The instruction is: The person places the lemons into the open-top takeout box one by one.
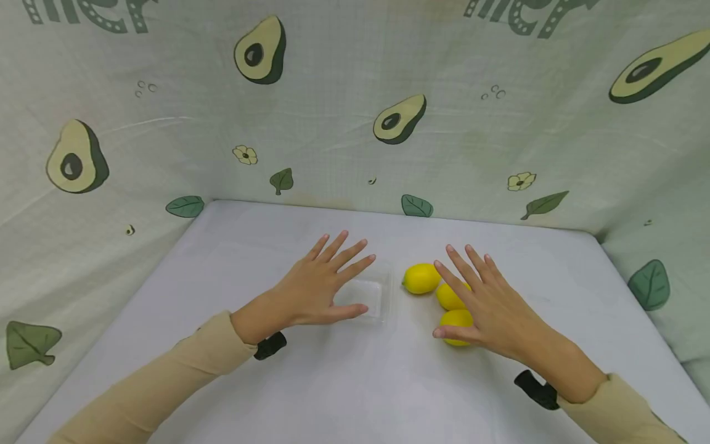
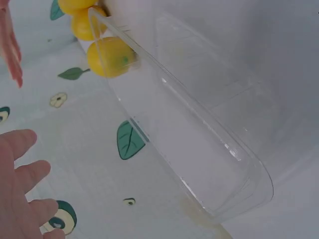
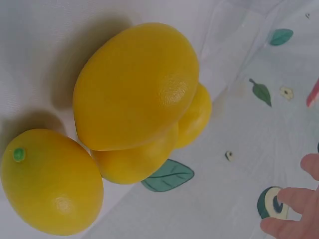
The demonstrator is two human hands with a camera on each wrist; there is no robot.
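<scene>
My left hand [image 1: 313, 287] is held with fingers spread above a clear plastic container [image 1: 385, 302] and hides much of it. The left wrist view shows the container's long rim [image 2: 199, 107] and see-through walls, with no contents visible inside. Over several yellow lemons hovers my right hand [image 1: 493, 308], its fingers also spread and holding nothing. One lemon [image 1: 420, 279] lies nearest the container; another lemon [image 1: 452, 297] and a front lemon [image 1: 456, 327] are partly covered by the right hand. In the right wrist view, a lemon with a green tip [image 3: 52, 181] sits beside a closer, larger-looking lemon [image 3: 137, 87].
A white table [image 1: 355, 394] bears everything. Behind it and at its sides hangs a pale cloth [image 1: 327, 123] printed with avocados and leaves. Each wrist carries a black strap mount, such as the right mount [image 1: 536, 390].
</scene>
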